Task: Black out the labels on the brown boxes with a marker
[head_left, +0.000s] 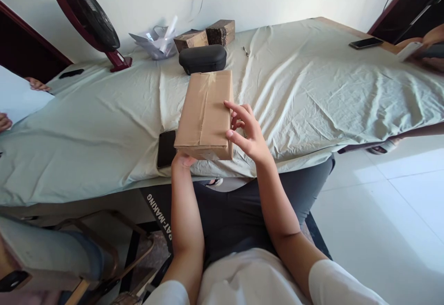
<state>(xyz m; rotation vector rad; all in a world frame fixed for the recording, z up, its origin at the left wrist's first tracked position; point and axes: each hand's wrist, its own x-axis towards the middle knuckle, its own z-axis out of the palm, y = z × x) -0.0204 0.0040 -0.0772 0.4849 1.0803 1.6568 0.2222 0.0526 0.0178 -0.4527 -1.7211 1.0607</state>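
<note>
A brown cardboard box (204, 111), with clear tape along its top seam, is tilted in front of me over the table's near edge. Underneath it, my left hand (185, 159) supports the near left end; the box hides most of its fingers. My right hand (248, 131) is at the right side, fingers apart, with the index fingertip and thumb lightly touching the box's right edge. Just left of the box lies a black phone (166, 149) on the cloth. Behind it sits a black zip case (202, 58).
A pale green wrinkled cloth (104, 125) covers the table. Toward the wall stand a dark red fan (90, 18), a clear plastic container (161, 46) and two patterned boxes (220, 32). Other people's hands show at left and right. A phone (366, 43) lies far right.
</note>
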